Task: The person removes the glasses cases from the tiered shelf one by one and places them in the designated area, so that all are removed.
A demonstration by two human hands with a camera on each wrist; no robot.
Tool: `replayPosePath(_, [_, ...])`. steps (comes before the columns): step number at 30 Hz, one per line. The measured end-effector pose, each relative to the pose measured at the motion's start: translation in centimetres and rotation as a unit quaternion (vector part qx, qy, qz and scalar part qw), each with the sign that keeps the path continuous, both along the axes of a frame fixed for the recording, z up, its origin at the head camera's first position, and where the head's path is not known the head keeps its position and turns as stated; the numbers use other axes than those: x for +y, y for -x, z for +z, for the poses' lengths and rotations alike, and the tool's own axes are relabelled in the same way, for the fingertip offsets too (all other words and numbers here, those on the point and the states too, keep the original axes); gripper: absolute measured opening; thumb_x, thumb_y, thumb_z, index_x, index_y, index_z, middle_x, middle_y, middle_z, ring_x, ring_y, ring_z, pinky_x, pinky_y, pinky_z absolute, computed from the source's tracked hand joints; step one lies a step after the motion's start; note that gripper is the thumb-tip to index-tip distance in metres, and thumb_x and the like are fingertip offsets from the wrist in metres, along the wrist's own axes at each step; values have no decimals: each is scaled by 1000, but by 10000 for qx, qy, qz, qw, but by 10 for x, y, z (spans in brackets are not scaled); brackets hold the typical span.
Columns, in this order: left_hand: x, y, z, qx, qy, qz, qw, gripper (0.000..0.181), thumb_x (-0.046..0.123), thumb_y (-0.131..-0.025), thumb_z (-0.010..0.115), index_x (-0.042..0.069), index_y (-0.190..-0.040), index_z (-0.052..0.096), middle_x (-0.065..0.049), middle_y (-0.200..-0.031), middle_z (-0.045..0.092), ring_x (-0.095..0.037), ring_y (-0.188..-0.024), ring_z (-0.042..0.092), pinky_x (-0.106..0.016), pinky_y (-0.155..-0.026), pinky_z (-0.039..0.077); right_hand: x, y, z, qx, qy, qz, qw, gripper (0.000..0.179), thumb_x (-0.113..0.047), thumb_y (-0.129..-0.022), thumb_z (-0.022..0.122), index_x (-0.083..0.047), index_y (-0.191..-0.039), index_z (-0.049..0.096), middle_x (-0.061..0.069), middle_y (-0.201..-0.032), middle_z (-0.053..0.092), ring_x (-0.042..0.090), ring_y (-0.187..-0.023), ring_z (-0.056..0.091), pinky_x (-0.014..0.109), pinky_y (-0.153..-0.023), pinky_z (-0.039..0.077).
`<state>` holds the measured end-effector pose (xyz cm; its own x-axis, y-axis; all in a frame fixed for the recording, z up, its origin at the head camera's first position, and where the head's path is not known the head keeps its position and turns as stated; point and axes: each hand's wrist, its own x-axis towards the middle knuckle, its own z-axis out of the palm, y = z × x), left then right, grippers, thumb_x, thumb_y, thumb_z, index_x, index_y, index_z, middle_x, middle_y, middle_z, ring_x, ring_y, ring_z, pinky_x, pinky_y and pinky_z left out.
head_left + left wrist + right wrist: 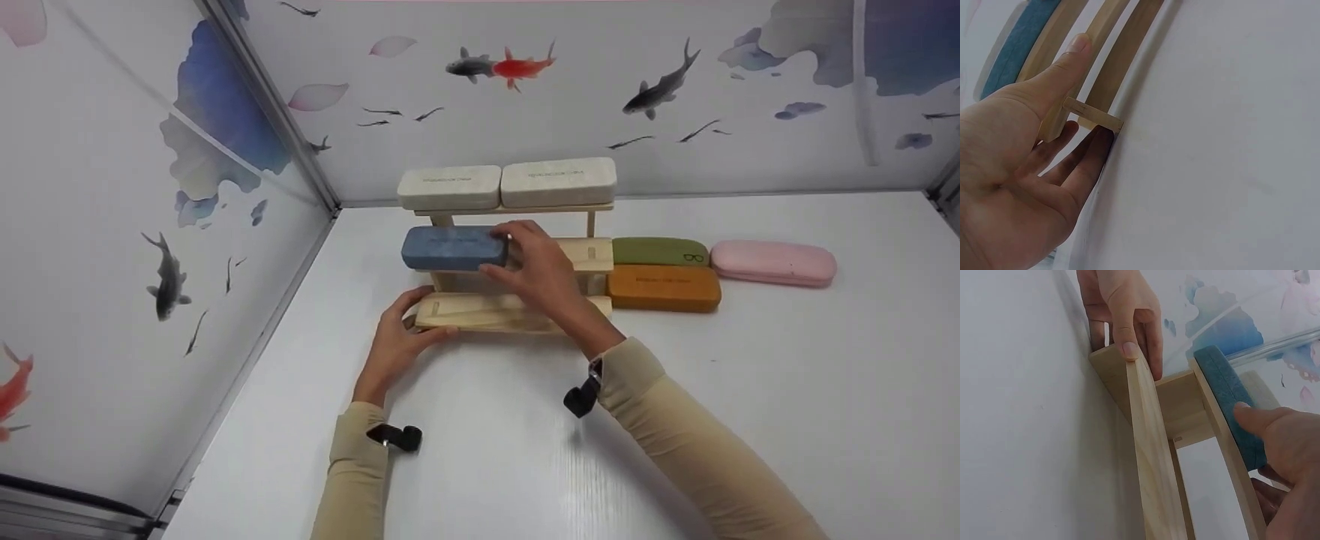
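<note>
A blue glasses case (454, 248) lies on the left half of the middle tier of a small wooden rack (495, 311). My right hand (538, 270) grips the case at its right end, thumb on the front and fingers over the back. In the right wrist view, that thumb (1255, 419) presses the side of the case, which sits against the shelf board. At the bottom tier's left end, my left hand (394, 341) holds the rack. Its thumb (1067, 62) lies along the front edge of the board, with the fingers curled behind the end.
Two cream glasses cases (450, 187) stand side by side on the top tier. Right of the rack, a green case (660, 251) lies behind an orange case (664, 289), with a pink case (772, 262) farther right. White panels (525, 127) border the white table (487, 450).
</note>
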<state>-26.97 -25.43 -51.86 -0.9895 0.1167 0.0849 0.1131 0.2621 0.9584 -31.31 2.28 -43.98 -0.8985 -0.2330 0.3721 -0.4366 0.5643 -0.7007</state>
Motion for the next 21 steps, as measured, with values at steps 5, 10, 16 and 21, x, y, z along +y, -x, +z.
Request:
replayPosePath(5, [0, -1, 0, 6, 101, 16, 9999, 83, 24, -85, 96, 19, -157, 53, -6, -164, 49, -29, -143, 61, -29, -104, 59, -3, -1, -2, 66, 24, -124, 9999, 61, -39, -93, 88, -17, -145, 65, 7, -145, 63, 28, -131, 64, 49, -110, 54])
replayPosePath(10, [0, -1, 0, 49, 165, 41, 9998, 84, 27, -86, 95, 19, -157, 52, -4, -164, 48, -29, -144, 60, -31, -105, 59, -2, -1, 0, -90, -88, -34, 9999, 77, -38, -95, 86, -10, -159, 53, 12, -155, 56, 31, -138, 59, 48, -115, 51])
replayPosePath(16, [0, 0, 1, 108, 189, 29, 9998, 84, 27, -85, 96, 18, -157, 53, -5, -163, 49, -28, -142, 62, -29, -104, 59, -1, -4, 3, -182, -201, 80, 9996, 81, -36, -98, 83, -3, -162, 47, 18, -157, 50, 33, -137, 59, 47, -113, 52])
replayPosePath(21, [0, 0, 0, 89, 220, 32, 9997, 85, 29, -84, 96, 19, -157, 53, -6, -164, 49, -28, -141, 63, -30, -104, 59, 1, -7, 6, -432, -113, 116, 9989, 80, -35, -97, 85, -1, -159, 48, 19, -151, 48, 32, -128, 59, 46, -109, 54])
